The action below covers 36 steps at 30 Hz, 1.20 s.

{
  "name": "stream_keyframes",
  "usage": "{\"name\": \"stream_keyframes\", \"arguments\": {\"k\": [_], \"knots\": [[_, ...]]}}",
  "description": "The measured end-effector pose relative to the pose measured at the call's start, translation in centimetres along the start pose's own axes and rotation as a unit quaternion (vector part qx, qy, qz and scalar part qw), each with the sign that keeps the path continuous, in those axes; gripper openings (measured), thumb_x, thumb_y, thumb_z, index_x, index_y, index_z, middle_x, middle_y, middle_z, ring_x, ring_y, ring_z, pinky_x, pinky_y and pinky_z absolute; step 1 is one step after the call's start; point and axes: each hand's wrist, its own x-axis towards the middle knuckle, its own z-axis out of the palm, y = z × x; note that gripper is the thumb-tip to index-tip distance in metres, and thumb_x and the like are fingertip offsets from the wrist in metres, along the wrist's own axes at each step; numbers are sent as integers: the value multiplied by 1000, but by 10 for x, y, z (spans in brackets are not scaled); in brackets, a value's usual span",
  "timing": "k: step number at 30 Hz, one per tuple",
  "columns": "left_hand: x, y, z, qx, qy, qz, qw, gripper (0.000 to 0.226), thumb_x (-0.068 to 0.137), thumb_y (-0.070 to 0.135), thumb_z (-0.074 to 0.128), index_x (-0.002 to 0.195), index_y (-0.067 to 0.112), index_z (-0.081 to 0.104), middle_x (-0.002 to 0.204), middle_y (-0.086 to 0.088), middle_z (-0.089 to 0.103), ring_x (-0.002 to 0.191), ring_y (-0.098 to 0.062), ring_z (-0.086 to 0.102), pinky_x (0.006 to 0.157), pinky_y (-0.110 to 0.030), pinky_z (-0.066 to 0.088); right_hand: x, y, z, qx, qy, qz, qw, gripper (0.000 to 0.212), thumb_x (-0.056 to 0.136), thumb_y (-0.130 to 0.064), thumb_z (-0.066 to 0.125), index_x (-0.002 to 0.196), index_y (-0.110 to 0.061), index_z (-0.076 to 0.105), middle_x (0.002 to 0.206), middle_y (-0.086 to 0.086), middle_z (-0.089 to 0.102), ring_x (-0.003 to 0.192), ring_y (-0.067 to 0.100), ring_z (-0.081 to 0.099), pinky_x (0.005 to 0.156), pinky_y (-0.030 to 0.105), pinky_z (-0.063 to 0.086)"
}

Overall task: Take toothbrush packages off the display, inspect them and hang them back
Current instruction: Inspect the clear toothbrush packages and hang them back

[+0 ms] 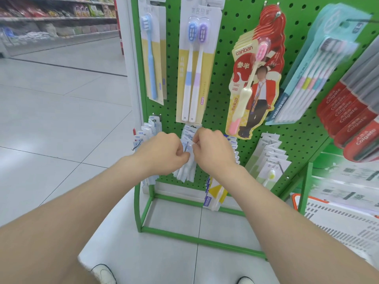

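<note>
Two curled hands meet at a low hook (pixel 185 148): our left hand (pixel 164 153) and right hand (pixel 213 150) pinch a white toothbrush package (pixel 187 171) hanging on the green pegboard (pixel 231 21), its top hidden behind our knuckles.

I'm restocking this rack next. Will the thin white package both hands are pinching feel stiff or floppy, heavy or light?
Probably light: the left hand and right hand hold the white package by fingertip pinches alone. Likely somewhat floppy, as it looks like a thin flat card. Once on the wire hook, it could swing freely.
</note>
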Motion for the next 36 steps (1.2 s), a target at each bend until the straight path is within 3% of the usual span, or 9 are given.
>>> {"name": "stream_keyframes", "arguments": {"k": [8,14,19,21,25,28,30,33,36], "knots": [[-23,-5,3,49,33,35,998,33,104,31,51,75,18,62,66,0,66,65,-27,66,63,-45,61,-29,-2,-23,3,12,-7,1000,20,92,-13,56,104,-14,72,79,4,72,89,33,65,70,43,59],[-44,7,-5,-53,102,32,993,17,104,40,51,94,34,63,80,14,69,73,-12,65,68,-39,58,-63,-4,-59,126,73,-27,989,17,101,-18,57,110,-25,69,82,-11,71,75,12,67,70,41,59],[-65,30,-14,-174,81,27,981,41,111,31,43,75,14,51,62,7,47,60,-11,43,59,-34,36,-84,-11,-83,248,156,-14,956,15,106,-15,57,112,-25,66,89,-23,66,85,-6,63,71,13,46],[-72,37,-18,-231,59,22,971,40,112,28,44,79,6,52,64,4,43,60,-12,38,59,-32,32,-88,-11,-87,329,183,18,926,14,108,-17,57,114,-26,66,95,-16,69,89,2,67,77,22,55],[-78,42,-15,-384,19,8,923,36,109,35,51,96,5,66,78,-19,57,71,-17,47,68,-41,52,-96,-11,-87,459,195,87,862,11,106,-22,63,116,-25,67,91,3,76,84,25,73,70,48,64],[-82,45,-8,-452,17,-4,892,51,97,50,52,106,1,62,89,-15,65,85,-22,54,84,-70,59,-103,-13,-84,480,125,100,863,10,106,-27,63,112,-24,70,71,2,66,67,18,54,68,43,52],[-85,46,-5,-495,18,-18,869,55,94,52,56,108,-1,62,94,-11,63,89,-26,54,84,-65,63,-106,-16,-82,498,77,90,859,15,107,-26,60,109,-18,74,69,-5,65,64,19,49,64,37,44],[-89,47,-3,-518,42,-20,854,26,104,36,62,101,13,75,101,-30,68,90,-28,62,84,-61,64,-111,-20,-79,520,53,92,848,27,103,-27,68,130,-26,62,93,-6,80,74,20,69,69,34,53],[-91,50,-5,-501,97,-10,860,20,107,23,63,98,27,81,97,-7,80,92,-22,73,81,-61,64,-115,-20,-74,506,99,123,848,50,95,-32,78,133,-37,46,103,-2,73,67,15,65,64,31,54]]}}
